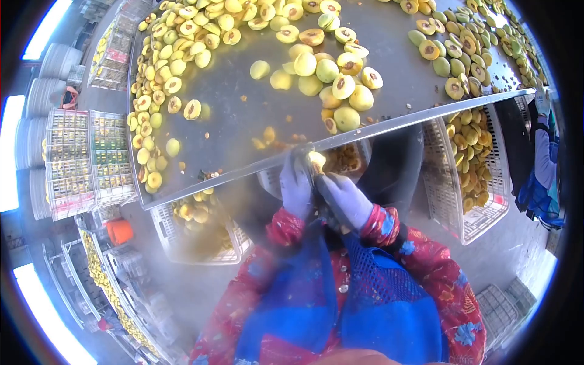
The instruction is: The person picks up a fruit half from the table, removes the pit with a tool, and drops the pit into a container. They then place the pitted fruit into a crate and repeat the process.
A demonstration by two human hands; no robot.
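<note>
Both of my hands wear pale gloves with dark grey fingers and meet at the table's near edge, in front of my chest. My left hand (296,185) is closed around a yellow peach half (316,160), with its pale flesh turned up. Just below and to the right, my right hand (345,198) is closed, its fingertips at the fruit's lower side. Whatever sits inside its fingers is hidden. Beyond them on the metal table (225,100) lies a loose group of peach halves (344,86), some showing brown pit centres.
A big heap of peach halves (182,36) covers the table's far left; greener ones (462,48) lie right. Under the edge stand fruit-filled crates, one left (228,260) and one right (480,228). Stacked crates (73,164) flank the table. A co-worker's sleeve (543,155) shows far right.
</note>
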